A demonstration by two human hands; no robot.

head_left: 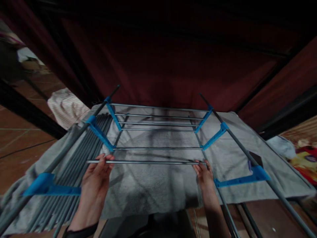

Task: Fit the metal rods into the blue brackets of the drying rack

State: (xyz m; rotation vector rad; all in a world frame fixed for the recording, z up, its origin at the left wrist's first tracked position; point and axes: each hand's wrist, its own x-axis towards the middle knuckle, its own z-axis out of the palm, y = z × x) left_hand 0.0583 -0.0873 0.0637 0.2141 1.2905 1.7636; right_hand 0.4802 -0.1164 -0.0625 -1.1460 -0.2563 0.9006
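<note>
My left hand (97, 175) pinches a thin grey metal rod (151, 162) near its left end, and my right hand (203, 171) grips its right end. The rod lies level between the two sides of a partly assembled rack of grey tubes and blue plastic brackets. The near left bracket (53, 187) is beside my left wrist, partly covered by it. Just right of my right hand is the near right bracket (244, 178). Farther off, several crossbars (158, 148) span the blue middle brackets (101, 134) and far brackets (204, 121).
Several loose grey tubes (85, 155) lie side by side at the left on a grey cloth (148, 188). A dark flat object (256, 158) rests at the right behind a long side tube. Dark red panels (168, 72) stand behind, and a striped cloth (68, 107) hangs at the left.
</note>
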